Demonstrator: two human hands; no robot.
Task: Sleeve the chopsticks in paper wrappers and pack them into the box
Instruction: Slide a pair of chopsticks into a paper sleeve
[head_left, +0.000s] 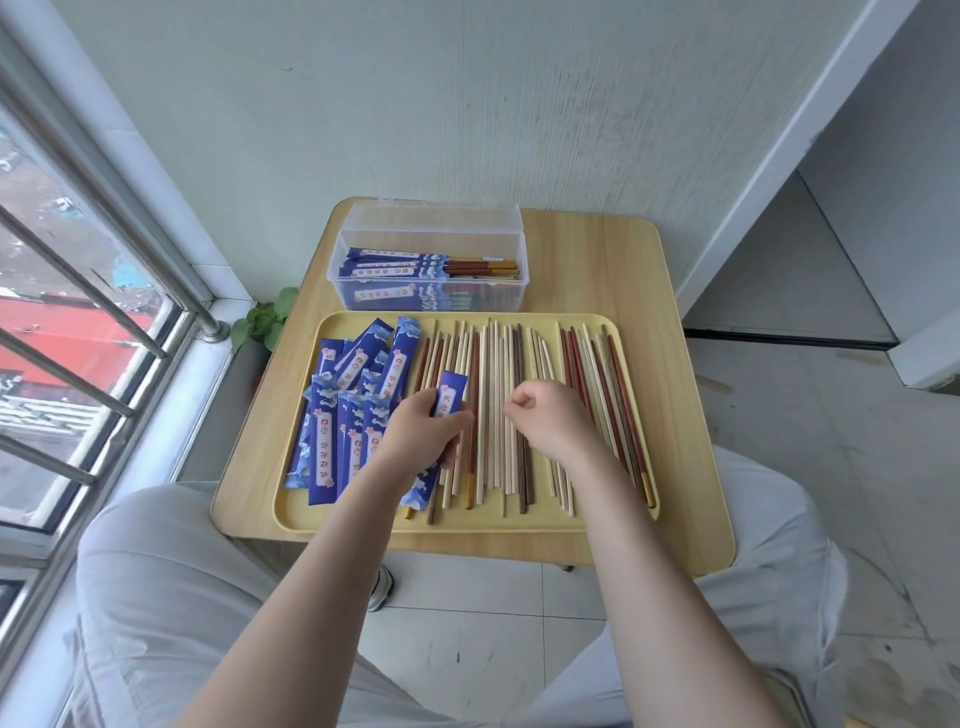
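The left hand (423, 431) grips one blue paper wrapper (451, 396), its long axis running near to far. The right hand (540, 415) is curled, holding nothing that I can see — directly above the loose chopsticks (498, 395) lying parallel on the tray (519, 522). Beyond stands the box (434, 283), partly packed.

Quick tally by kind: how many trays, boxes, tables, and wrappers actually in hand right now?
Yellow tray: 1
Clear plastic box: 1
Wooden table: 1
Blue wrapper gripped by the left hand: 1
Total: 4
Loose chopsticks overlap too much to count.
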